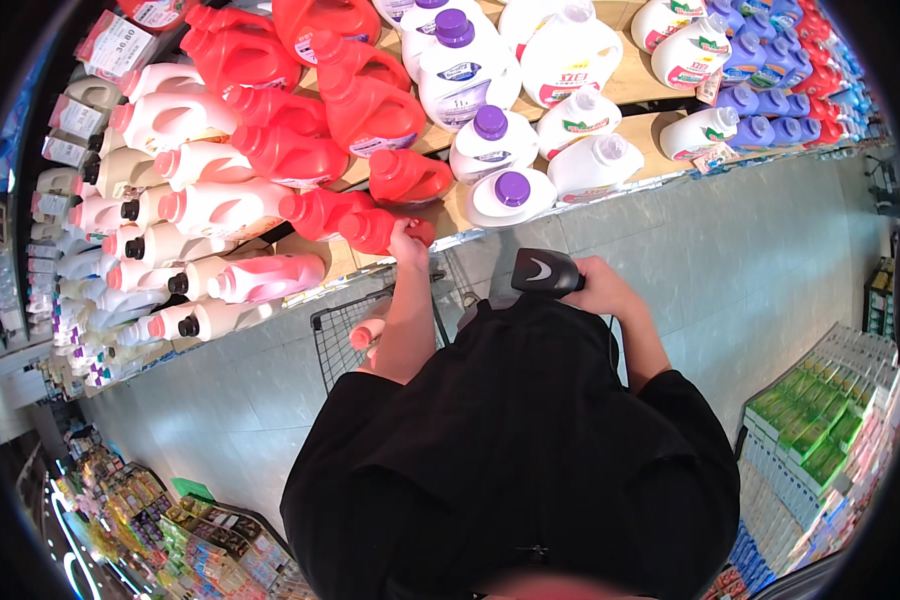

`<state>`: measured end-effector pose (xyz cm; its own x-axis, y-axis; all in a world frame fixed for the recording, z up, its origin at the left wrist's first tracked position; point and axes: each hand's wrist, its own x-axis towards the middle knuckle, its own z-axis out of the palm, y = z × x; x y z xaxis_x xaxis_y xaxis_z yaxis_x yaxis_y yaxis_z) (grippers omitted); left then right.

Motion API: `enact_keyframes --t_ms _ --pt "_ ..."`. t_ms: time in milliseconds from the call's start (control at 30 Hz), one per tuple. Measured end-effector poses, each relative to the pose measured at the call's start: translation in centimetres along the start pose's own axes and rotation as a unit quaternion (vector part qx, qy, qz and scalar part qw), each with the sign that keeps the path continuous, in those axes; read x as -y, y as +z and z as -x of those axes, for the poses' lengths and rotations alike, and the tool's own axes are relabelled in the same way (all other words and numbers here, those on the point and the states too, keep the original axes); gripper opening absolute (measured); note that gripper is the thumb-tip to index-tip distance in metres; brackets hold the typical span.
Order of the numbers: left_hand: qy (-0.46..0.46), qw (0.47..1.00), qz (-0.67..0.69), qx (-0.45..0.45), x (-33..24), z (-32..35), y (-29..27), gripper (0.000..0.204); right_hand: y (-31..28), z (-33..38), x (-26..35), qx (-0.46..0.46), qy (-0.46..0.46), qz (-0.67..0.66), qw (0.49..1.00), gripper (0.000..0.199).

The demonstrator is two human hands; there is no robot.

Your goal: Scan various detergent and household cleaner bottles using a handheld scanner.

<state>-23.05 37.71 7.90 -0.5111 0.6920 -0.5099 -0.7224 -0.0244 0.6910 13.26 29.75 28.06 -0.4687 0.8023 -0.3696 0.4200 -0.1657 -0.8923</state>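
My left hand [408, 245] reaches to the front edge of the shelf. Its fingers are closed around the cap end of a red laundry detergent bottle [366, 231], which lies tilted beside other red bottles. My right hand [602, 288] grips a black cart handle [542, 271] with a pale curved mark, in front of my body. Below my left forearm is a wire shopping cart [320, 325], partly hidden by the arm. A bottle with a coral-red cap [360, 339] lies in the cart, mostly covered by my arm.
White detergent bottles with purple caps [511, 189] stand right of the red ones. Pink and cream bottles [232, 206] fill the shelf's left. Blue-violet bottles [745, 60] stand far right. Stacked green and white boxes [805, 405] are behind me at right, over a grey tiled floor [710, 260].
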Motion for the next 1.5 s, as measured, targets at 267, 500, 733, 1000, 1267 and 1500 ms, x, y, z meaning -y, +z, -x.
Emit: enact_keyframes --t_ms 267,500,733,1000,1267,1500 --pt "-0.039 0.999 -0.037 0.003 0.8 -1.3 -2.1 0.01 -3.8 -0.1 -2.0 -0.004 -0.055 -0.024 0.998 0.04" --pt "0.033 0.96 -0.275 -0.028 0.0 -0.3 -2.4 0.033 -6.4 0.2 -2.5 0.067 -0.06 -0.013 0.996 0.037" --pt "0.06 0.944 -0.199 -0.256 0.9 -0.3 -1.3 0.058 -8.2 -1.0 -3.1 0.097 -0.106 0.034 0.989 0.036" --pt "0.406 0.658 -0.532 -0.345 -5.5 5.4 1.3 0.081 -7.7 -1.8 0.3 0.103 -0.091 0.08 0.987 0.041" --pt "0.331 0.845 -0.42 0.028 -9.3 2.5 -1.2 0.047 -5.7 -2.0 1.6 0.155 -0.109 0.088 0.978 0.04" --pt "0.375 0.818 -0.435 -0.028 -8.0 2.9 -0.9 0.054 -4.2 -2.7 0.1 0.134 -0.144 0.104 0.975 0.039"
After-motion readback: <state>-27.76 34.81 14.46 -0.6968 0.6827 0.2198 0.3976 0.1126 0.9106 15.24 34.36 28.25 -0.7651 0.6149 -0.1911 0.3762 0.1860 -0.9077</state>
